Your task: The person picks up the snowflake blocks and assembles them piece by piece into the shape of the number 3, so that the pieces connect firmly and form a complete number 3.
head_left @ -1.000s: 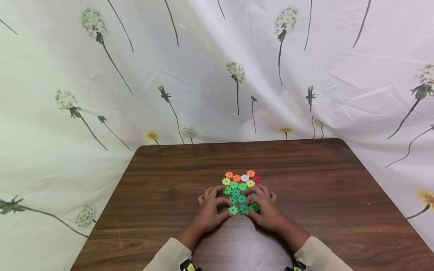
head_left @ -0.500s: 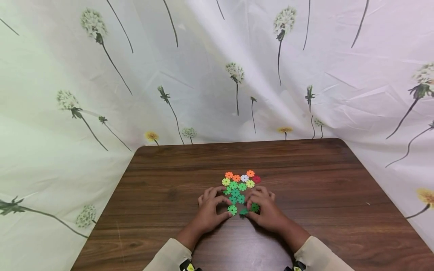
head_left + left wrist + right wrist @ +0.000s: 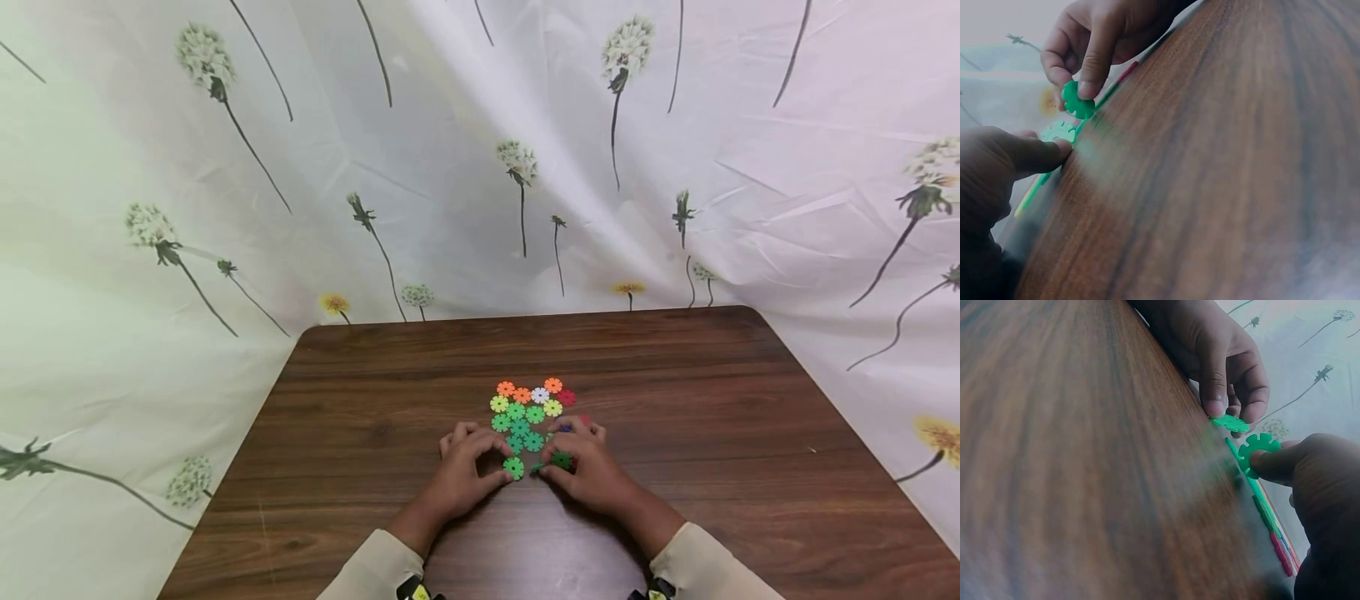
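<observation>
Between its thumb and index finger my left hand (image 3: 461, 477) pinches a bright green notched disc (image 3: 513, 468), which lies nearly flat in the right wrist view. My right hand (image 3: 594, 473) pinches a darker green notched disc (image 3: 536, 470), tipped up on edge, as the right wrist view shows its notched rim (image 3: 1255, 453). The two discs face each other with a small gap. Just beyond them lie several green discs (image 3: 520, 427) in a cluster. Another dark green disc (image 3: 561, 459) sits under my right hand's fingers, partly hidden.
Farther back in the cluster are orange discs (image 3: 506, 389), a white disc (image 3: 540, 395), a red disc (image 3: 567, 397) and yellow discs (image 3: 499, 403). The brown wooden table (image 3: 360, 375) ends at a flower-printed cloth (image 3: 450, 200) behind and at both sides.
My right hand has taken up the darker green disc from lying flat and turned it on edge. My left hand has stayed nearly in place with its bright green disc.
</observation>
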A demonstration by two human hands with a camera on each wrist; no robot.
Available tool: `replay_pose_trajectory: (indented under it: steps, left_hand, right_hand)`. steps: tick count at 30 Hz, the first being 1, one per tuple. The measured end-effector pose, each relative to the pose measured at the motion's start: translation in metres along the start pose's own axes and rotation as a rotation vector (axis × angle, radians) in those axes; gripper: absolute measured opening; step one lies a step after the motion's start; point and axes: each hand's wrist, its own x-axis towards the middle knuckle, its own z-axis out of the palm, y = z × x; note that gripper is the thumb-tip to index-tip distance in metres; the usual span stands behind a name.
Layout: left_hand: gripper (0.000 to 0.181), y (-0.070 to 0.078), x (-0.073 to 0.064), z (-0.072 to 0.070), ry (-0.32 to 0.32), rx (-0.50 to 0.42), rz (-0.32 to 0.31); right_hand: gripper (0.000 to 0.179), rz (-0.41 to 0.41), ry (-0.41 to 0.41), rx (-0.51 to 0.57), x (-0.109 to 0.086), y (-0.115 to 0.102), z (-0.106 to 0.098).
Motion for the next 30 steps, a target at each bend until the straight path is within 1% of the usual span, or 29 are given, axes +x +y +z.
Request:
replay_pose_trajectory:
  steps: [2,6,9,12,14,18,23,27,30]
  left_hand:
    - [0.024,0.003,0.0,-0.001,-0.017,0.006,-0.03]
    - [0.021,0.006,0.0,-0.003,-0.048,-0.013,-0.135]
    - [0.017,0.006,0.0,-0.002,-0.039,-0.019,-0.173]
    - [0.016,0.005,0.0,0.0,0.001,-0.032,-0.176]
    - [0.015,0.003,0.001,0.002,0.033,-0.066,-0.175]
    - [0.015,0.002,0.004,0.004,0.073,-0.153,-0.189]
    - [0.01,0.002,0.01,0.006,0.097,-0.221,-0.198]
    - [0.004,0.004,0.013,0.007,0.108,-0.288,-0.204]
    - [0.005,0.003,0.014,0.007,0.119,-0.336,-0.207]
  right_hand:
    - [0.025,0.011,0.003,-0.008,0.0,0.0,0.001]
    - [0.021,0.004,0.016,-0.019,0.001,0.0,0.002]
    - [0.02,-0.015,0.03,-0.026,0.002,-0.001,0.003]
    - [0.019,-0.022,0.047,-0.029,0.003,-0.001,0.005]
    - [0.019,-0.015,0.059,-0.02,0.003,-0.001,0.006]
    - [0.02,0.004,0.099,0.008,0.003,0.0,0.008]
    - [0.023,-0.005,0.152,-0.007,0.004,0.002,0.013]
    - [0.02,-0.04,0.165,-0.015,0.006,0.002,0.016]
    - [0.017,-0.06,0.182,-0.019,0.008,0.001,0.018]
